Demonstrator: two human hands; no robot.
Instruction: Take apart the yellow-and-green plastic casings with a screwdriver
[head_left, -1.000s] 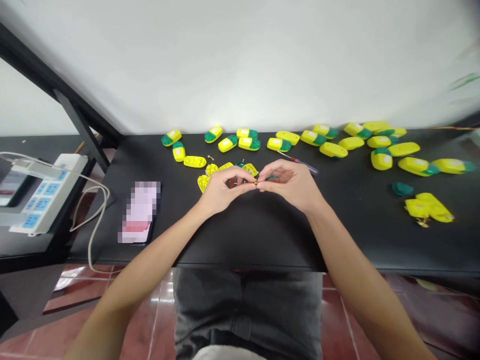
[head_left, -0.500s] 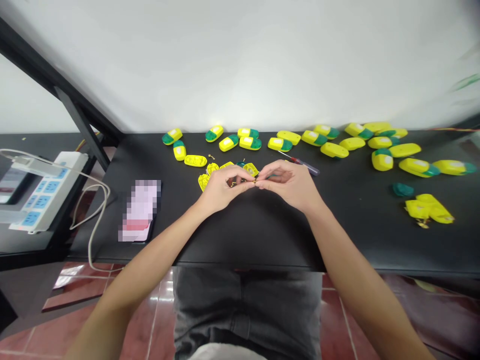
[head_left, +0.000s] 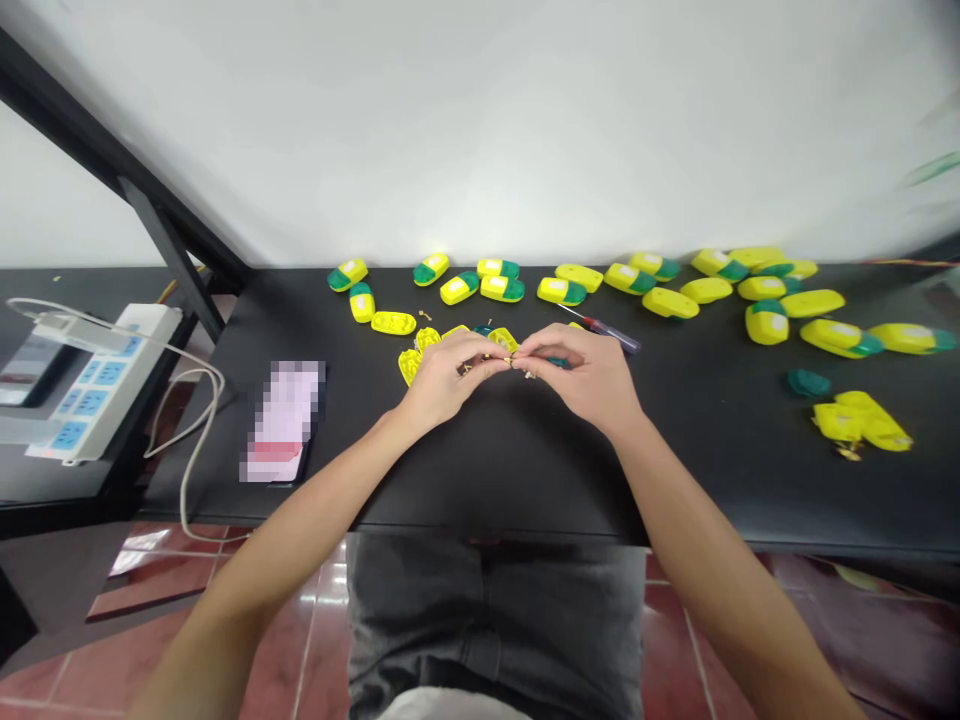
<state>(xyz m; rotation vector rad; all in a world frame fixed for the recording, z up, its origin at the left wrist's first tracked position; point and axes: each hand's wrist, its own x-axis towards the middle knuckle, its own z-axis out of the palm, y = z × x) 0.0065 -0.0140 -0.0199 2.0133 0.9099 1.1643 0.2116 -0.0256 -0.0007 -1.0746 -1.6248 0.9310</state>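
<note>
My left hand [head_left: 448, 377] and my right hand [head_left: 589, 375] meet over the black table, thumbs and forefingers pinched together. Between the fingertips is a tiny brass-coloured part [head_left: 511, 361], too small to make out; both hands seem to grip it. Just behind and partly under my left hand lie opened yellow shell halves [head_left: 409, 366]. Another yellow half [head_left: 502, 340] shows behind the fingertips. A piece of green plastic [head_left: 556, 361] is partly hidden by my right hand. A screwdriver [head_left: 611, 334] with a clear purplish handle lies just behind my right hand.
Several yellow-and-green plastic casings [head_left: 502, 288] stand along the back of the table [head_left: 495, 470]. At right lie a loose green cover [head_left: 808, 382] and opened yellow shells [head_left: 862, 420]. A phone [head_left: 281, 420] lies at left, near a white cable [head_left: 202, 440] and a power strip [head_left: 105, 385].
Both hands stay pinched together at the same spot, with slight finger shifts. More of the green piece shows beneath my right hand. The whole view has shifted slightly.
</note>
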